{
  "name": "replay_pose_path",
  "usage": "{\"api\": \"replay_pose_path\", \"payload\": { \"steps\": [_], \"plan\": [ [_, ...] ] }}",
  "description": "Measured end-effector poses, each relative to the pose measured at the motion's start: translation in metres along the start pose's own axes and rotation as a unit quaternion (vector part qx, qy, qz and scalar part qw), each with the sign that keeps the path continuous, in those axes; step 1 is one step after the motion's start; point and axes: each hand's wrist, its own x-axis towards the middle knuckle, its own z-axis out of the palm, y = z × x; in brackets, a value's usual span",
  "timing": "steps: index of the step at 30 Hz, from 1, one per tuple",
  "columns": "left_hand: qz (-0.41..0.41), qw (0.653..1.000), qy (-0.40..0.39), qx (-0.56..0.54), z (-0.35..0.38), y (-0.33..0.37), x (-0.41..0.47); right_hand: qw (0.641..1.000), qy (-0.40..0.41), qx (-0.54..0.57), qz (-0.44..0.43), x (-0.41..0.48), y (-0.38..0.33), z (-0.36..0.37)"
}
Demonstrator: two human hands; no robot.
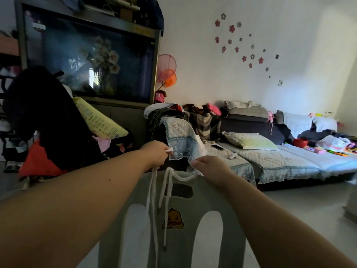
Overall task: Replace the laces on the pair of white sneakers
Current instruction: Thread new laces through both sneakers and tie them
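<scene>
White shoelaces (166, 192) hang in front of a grey plastic stool. My left hand (155, 154) grips their upper part, and several strands drop down from it to dark tips lower in the view. One strand runs across to my right hand (207, 167), which pinches it at about the same height. Both arms reach forward over the stool. No sneaker shows in the head view.
The grey plastic stool (216, 206) with a duck sticker stands right below my hands. Behind it is a chair draped with cloth (179, 132). A low sofa bed (289, 161) with cushions lies at right. A fish tank cabinet (92, 55) and a dark bag (48, 117) stand at left.
</scene>
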Motion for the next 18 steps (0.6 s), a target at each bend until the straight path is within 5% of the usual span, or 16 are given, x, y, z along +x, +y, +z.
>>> {"api": "replay_pose_path", "payload": {
  "steps": [3, 6, 11, 18],
  "plan": [
    [-0.001, 0.99, 0.029, -0.137, -0.005, 0.001, -0.013, 0.998, -0.058, -0.03, -0.019, -0.017, -0.009, -0.001],
    [0.023, 0.984, 0.025, -0.177, -0.013, 0.003, -0.028, 0.979, -0.038, -0.194, -0.055, -0.026, -0.017, 0.005],
    [0.024, 0.984, 0.018, -0.177, -0.016, -0.008, -0.039, 0.988, 0.055, -0.133, -0.048, -0.019, -0.018, 0.009],
    [-0.006, 0.98, -0.022, -0.196, 0.007, -0.032, -0.04, 0.985, -0.091, -0.147, -0.027, -0.012, -0.029, 0.013]
  ]
}}
